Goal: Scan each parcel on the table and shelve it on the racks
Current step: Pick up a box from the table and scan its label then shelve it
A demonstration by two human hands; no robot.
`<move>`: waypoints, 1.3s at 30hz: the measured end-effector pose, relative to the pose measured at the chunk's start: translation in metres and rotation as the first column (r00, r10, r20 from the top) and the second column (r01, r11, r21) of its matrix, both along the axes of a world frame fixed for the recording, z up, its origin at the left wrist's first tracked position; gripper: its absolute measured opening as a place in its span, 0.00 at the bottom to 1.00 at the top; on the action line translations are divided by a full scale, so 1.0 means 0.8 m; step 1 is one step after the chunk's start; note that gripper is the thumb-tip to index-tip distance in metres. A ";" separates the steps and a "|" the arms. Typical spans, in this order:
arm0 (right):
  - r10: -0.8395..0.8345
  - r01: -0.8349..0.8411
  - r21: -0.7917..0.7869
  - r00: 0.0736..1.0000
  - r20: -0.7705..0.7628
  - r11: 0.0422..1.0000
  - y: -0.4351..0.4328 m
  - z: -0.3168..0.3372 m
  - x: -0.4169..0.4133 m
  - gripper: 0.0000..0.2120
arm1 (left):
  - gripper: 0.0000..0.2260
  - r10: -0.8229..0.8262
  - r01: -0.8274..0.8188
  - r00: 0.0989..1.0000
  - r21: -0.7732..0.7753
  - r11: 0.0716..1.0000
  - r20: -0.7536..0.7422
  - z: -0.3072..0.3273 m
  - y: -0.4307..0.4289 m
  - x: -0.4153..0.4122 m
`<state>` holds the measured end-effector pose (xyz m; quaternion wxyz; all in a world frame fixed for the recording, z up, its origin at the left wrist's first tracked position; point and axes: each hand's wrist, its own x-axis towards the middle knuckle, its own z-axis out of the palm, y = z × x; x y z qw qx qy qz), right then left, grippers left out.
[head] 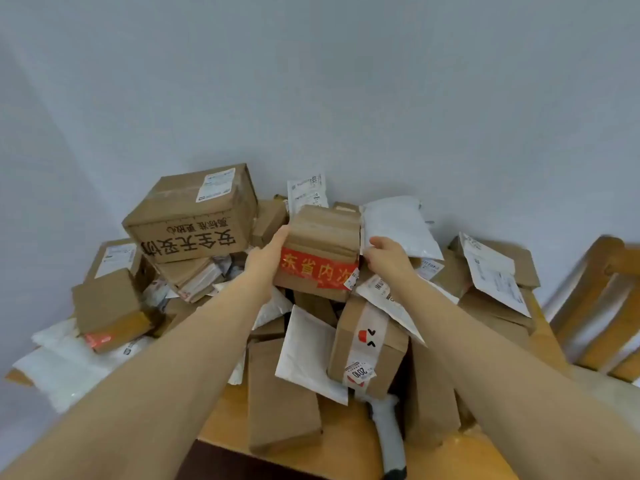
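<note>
A brown cardboard parcel with red printed tape sits high on a heap of parcels covering the wooden table. My left hand lies flat against its left side, fingers straight. My right hand grips its right side, fingers curled round the edge by a white mailer bag. A grey handheld scanner lies at the table's front, its head hidden under a taped box with a round sticker.
A large brown box with black characters stands at the heap's back left. Smaller boxes and white bags lie at the left. Labelled boxes fill the right. A wooden chair stands beyond the table's right edge.
</note>
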<state>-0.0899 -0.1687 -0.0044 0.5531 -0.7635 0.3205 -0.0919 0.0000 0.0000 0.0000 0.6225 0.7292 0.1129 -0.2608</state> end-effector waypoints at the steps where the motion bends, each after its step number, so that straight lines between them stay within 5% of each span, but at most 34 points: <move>1: 0.001 -0.001 0.018 1.000 0.005 1.000 -0.003 -0.002 0.005 0.24 | 0.45 0.015 -0.015 1.000 0.003 1.000 -0.023 0.000 -0.007 0.004; 6: 0.065 -0.065 0.043 0.998 0.017 0.997 -0.002 -0.005 0.016 0.20 | 0.42 0.020 -0.024 0.985 -0.023 0.999 -0.174 -0.008 -0.031 0.017; 12: 0.034 -0.036 0.026 0.996 0.081 0.999 0.013 0.006 0.007 0.17 | 0.20 -0.012 -0.004 0.992 -0.124 0.992 -0.122 0.002 -0.025 0.008; 15: -0.013 0.002 0.060 0.983 0.185 0.998 0.029 0.019 -0.002 0.20 | 0.16 0.008 -0.019 0.998 -0.194 0.981 -0.058 0.011 -0.006 -0.001; 18: -0.069 0.032 0.143 0.962 0.263 0.989 0.045 0.032 -0.011 0.29 | 0.22 0.048 -0.043 0.999 -0.234 0.971 0.012 0.016 0.027 -0.008; 23: 0.019 -0.117 0.505 0.981 0.194 0.855 0.085 0.050 -0.021 0.53 | 0.20 0.019 0.019 0.995 -0.378 0.925 0.097 0.021 0.101 -0.037; 28: 0.031 -0.230 0.566 0.940 0.338 0.792 0.150 0.052 -0.036 0.29 | 0.19 0.011 0.036 0.995 -0.477 0.878 0.095 0.015 0.172 -0.061; 33: 0.063 -0.093 0.081 0.946 0.319 0.992 0.219 0.042 -0.046 0.42 | 0.26 0.118 -0.020 0.938 -0.290 0.957 0.325 0.021 0.221 -0.080; 39: 0.114 0.031 -0.438 0.947 0.301 0.898 0.309 0.036 -0.063 0.57 | 0.34 0.131 0.089 0.856 -0.393 0.915 0.499 0.044 0.234 -0.131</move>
